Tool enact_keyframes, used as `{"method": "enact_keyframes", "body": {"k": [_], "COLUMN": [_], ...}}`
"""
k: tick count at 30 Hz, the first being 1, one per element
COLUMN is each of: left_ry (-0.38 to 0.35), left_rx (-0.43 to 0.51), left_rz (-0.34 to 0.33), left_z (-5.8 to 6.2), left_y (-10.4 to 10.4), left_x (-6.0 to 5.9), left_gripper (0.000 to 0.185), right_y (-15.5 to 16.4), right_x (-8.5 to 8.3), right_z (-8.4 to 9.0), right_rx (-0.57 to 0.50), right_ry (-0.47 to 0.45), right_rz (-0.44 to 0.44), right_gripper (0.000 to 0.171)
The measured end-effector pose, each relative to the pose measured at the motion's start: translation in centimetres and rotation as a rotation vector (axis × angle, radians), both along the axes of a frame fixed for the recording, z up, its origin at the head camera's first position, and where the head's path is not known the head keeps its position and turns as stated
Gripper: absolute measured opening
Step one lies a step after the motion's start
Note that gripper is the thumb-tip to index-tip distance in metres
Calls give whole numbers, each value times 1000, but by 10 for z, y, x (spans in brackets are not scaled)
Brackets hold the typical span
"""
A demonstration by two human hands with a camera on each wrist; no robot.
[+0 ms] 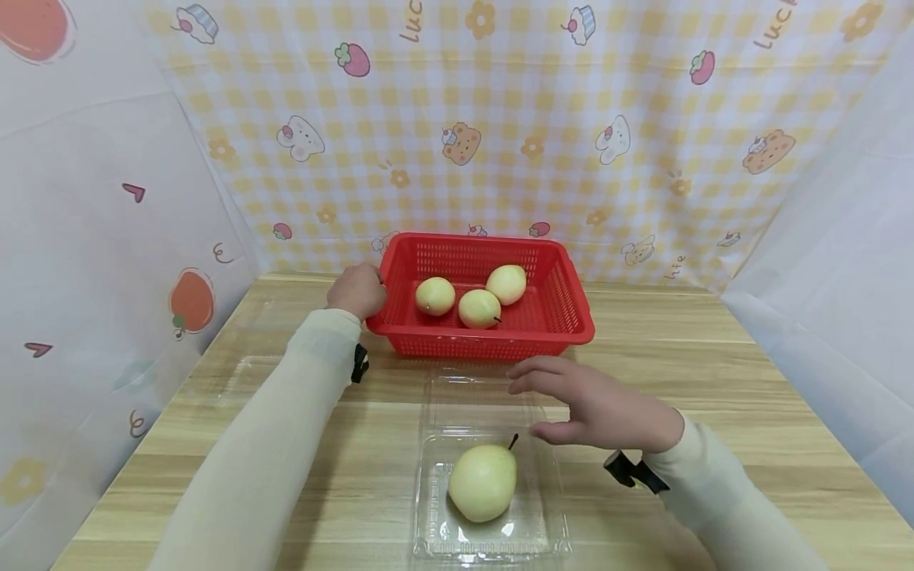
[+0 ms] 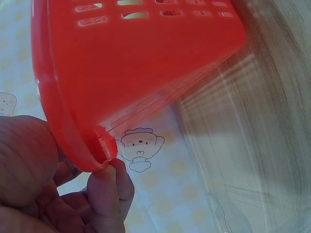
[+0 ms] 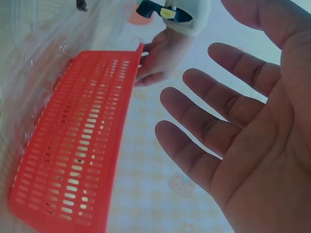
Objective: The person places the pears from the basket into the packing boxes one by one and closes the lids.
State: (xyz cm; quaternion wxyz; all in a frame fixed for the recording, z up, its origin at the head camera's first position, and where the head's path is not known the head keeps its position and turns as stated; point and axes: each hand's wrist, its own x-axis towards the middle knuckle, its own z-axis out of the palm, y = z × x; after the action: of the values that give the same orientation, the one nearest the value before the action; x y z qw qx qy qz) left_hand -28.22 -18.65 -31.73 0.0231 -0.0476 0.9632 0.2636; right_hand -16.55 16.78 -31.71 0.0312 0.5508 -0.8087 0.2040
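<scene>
Red plastic basket (image 1: 564,305) at the back of the wooden worktop (image 1: 714,373), holding three pale pears (image 1: 479,308). The left hand (image 1: 357,290) grips the basket's left rim, fingers curled round its edge. The right hand (image 1: 596,408) hovers with fingers spread and relaxed, holding nothing, just above the raised lid of a clear clamshell box (image 1: 435,539). A fourth pear (image 1: 482,482) lies in the box's tray, near the front edge

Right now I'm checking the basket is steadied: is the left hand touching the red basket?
Touching. In the left wrist view the left hand has its fingers against the red basket at its rim corner.
</scene>
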Motion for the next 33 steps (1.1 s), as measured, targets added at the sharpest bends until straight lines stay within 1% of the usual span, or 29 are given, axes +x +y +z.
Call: {"method": "enact_keyframes", "body": {"k": [7,13,15,18,21,25,33], "left_ry": [-2,2,-1,-3,-2,-5,-4], "left_rx": [8,10,14,19,19,21,16], "left_rz": [0,-3,-4,-5,-5,-3,-9], "left_z": [2,1,1,1,1,1,1], "left_y": [1,0,0,0,0,0,0], "left_x": [3,1,1,1,1,1,2], "left_gripper": [17,18,18,18,18,17,18], "right_y": [3,4,5,7,9,10,12], "right_x": [-8,-13,-16,-22,-27,-33,-45], "right_z": [5,14,15,17,20,23,28], "right_rx": [-5,13,2,-32,-54,-55,-81], "right_ry": [-23,-63,-88,-115,-115,-101,-145], "right_rz": [-38,-92,-96,-80,-72,-93,-130], "right_gripper": [41,40,39,38,39,40,37]}}
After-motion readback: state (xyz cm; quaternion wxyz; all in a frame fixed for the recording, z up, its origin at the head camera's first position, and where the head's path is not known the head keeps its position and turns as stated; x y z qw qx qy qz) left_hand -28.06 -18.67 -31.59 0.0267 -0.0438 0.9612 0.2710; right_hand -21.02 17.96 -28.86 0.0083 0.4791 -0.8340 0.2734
